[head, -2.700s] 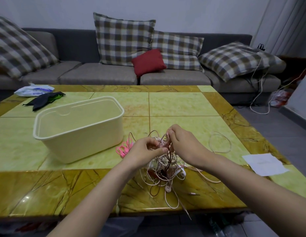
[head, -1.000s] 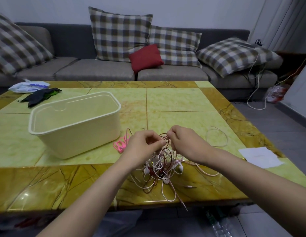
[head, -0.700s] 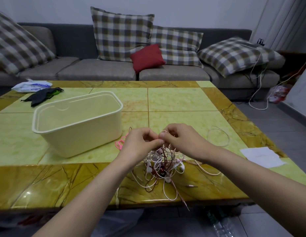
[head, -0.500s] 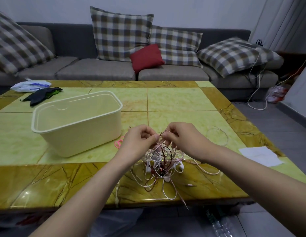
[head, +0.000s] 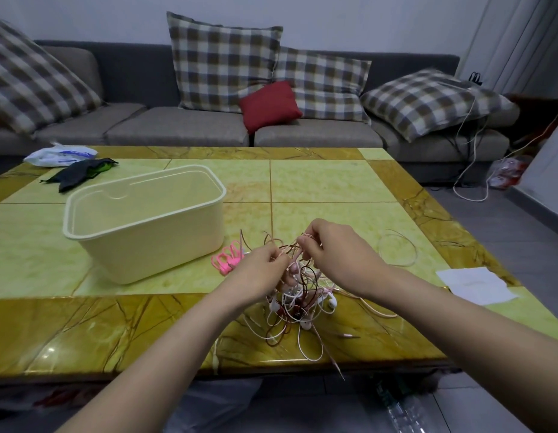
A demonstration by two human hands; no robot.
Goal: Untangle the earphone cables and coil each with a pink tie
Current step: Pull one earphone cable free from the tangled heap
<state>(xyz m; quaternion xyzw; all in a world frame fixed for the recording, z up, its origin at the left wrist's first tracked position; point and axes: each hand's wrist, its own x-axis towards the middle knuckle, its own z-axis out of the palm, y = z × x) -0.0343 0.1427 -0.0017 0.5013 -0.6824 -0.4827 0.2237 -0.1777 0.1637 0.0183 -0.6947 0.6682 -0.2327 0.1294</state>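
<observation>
A tangled clump of white, pink and dark red earphone cables (head: pixel 298 303) hangs from my fingers down onto the front of the yellow marble table (head: pixel 318 189). My left hand (head: pixel 260 271) pinches strands at the top left of the clump. My right hand (head: pixel 337 256) pinches strands at the top right, a little higher. Loose loops and a jack plug (head: pixel 349 335) trail toward the table's front edge. A small pile of pink ties (head: pixel 226 259) lies just left of my left hand.
A cream plastic tub (head: pixel 146 223) stands left of the ties. A separate white cable loop (head: pixel 397 250) lies right of my hands, with white paper (head: pixel 475 284) near the right edge. Black cloth (head: pixel 79 173) and a plastic bag (head: pixel 60 154) sit at the far left corner. A sofa stands behind.
My hands have drawn slightly apart while picking at the top of the clump, the right one a little higher. The tangle stays on the table's front part.
</observation>
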